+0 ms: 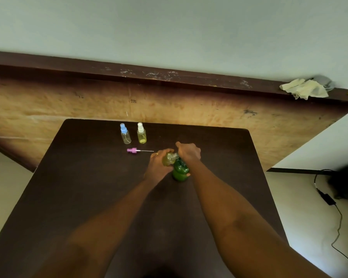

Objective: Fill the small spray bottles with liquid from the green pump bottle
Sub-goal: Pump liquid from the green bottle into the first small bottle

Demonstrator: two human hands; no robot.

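Near the middle of the dark surface (88, 177) the left hand (158, 167) has its grip closed round an uncapped small bottle (169, 159), which is tipped over so its long axis runs from the palm up and to the right, neck leading. That neck points straight at the top of the green pump bottle (180, 171), standing upright just beside it on the right. The right hand (189, 152) is clenched down over the pump head, hiding the spout, so whether the spout sits inside the neck I cannot tell. The small bottle already looks yellow-green inside. Everything hangs on mouth and spout staying in line; I would guess a press from the right hand is the move at hand. The pink spray head (133, 150) lies flat to the left, nearer the left hand, its tube pointing right. Two capped bottles, the blue-capped bottle (125, 135) and the white-capped bottle (141, 135), stand further back
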